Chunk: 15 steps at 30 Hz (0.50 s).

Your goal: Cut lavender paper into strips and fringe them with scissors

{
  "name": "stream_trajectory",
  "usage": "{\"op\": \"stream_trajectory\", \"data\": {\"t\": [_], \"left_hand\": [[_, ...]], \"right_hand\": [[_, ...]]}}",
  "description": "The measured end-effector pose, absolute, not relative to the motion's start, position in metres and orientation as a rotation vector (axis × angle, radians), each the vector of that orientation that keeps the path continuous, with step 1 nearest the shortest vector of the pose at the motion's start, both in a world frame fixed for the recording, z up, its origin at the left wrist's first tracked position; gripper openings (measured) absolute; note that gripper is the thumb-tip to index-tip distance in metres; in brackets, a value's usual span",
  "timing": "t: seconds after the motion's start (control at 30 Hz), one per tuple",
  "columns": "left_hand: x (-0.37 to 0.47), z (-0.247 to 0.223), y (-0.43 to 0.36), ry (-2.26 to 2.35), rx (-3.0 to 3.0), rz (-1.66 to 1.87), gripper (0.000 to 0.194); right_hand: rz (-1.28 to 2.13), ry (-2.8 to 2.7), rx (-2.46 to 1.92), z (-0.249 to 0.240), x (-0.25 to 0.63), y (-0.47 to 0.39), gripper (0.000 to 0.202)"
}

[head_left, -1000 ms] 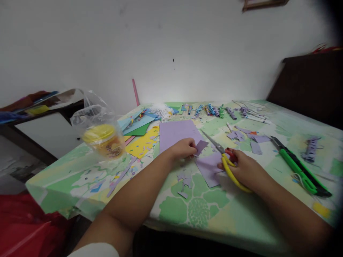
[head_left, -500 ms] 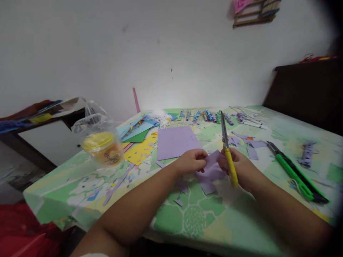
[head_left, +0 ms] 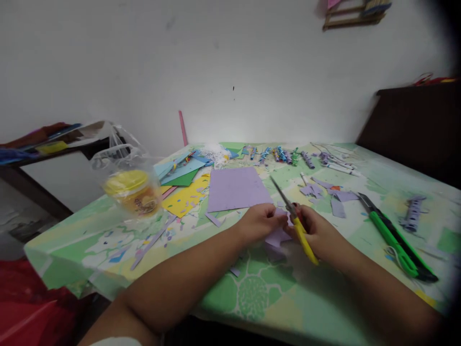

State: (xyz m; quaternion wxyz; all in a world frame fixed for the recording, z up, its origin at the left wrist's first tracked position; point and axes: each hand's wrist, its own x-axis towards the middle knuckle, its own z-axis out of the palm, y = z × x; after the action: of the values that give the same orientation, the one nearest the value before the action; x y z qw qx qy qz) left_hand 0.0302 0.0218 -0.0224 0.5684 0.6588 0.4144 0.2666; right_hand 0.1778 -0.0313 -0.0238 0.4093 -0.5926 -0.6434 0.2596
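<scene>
Centre of the frame, slightly right: a small piece of purple paper (head_left: pixel 276 238) is pinched in the left hand (head_left: pixel 261 223), above a green-and-white floral tablecloth (head_left: pixel 252 293). Metal scissors with yellow and red handles (head_left: pixel 290 206) are grasped in the right hand (head_left: pixel 320 233), blades directed toward the upper left; whether that hand's fingertips also touch the paper cannot be told. For good handling, the paper is best kept taut and flat between the fingers, with the left fingertips held out of the blade line and the sheet, rather than the scissors, being turned at corners.

Beyond the left hand, a large purple paper sheet (head_left: pixel 237 189) is laid flat and could be snagged by a low blade tip. At right, a green-and-black utility knife (head_left: pixel 396 238) is seen with its blade exposed toward the upper left; the right elbow and forearm are best kept off it. The front table edge is crossed by both forearms in the lower frame. At left, a yellow-lidded plastic tub (head_left: pixel 133 192) in a clear bag is placed beside the left table edge, where wide sweeps are best avoided.
</scene>
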Motion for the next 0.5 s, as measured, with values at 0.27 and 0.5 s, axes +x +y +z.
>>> {"op": "stream_trajectory", "data": {"t": [0.27,0.5], "left_hand": [[0.033,-0.017,0.017,0.698,1.101,0.796,0.027],[0.025,-0.013,0.022,0.693,1.148,0.851,0.029]], "right_hand": [[0.385,-1.837,-1.677,-0.018,0.196,-0.036,0.032],[0.237,-1.852,-1.83,-0.02,0.213,-0.035,0.048]]}}
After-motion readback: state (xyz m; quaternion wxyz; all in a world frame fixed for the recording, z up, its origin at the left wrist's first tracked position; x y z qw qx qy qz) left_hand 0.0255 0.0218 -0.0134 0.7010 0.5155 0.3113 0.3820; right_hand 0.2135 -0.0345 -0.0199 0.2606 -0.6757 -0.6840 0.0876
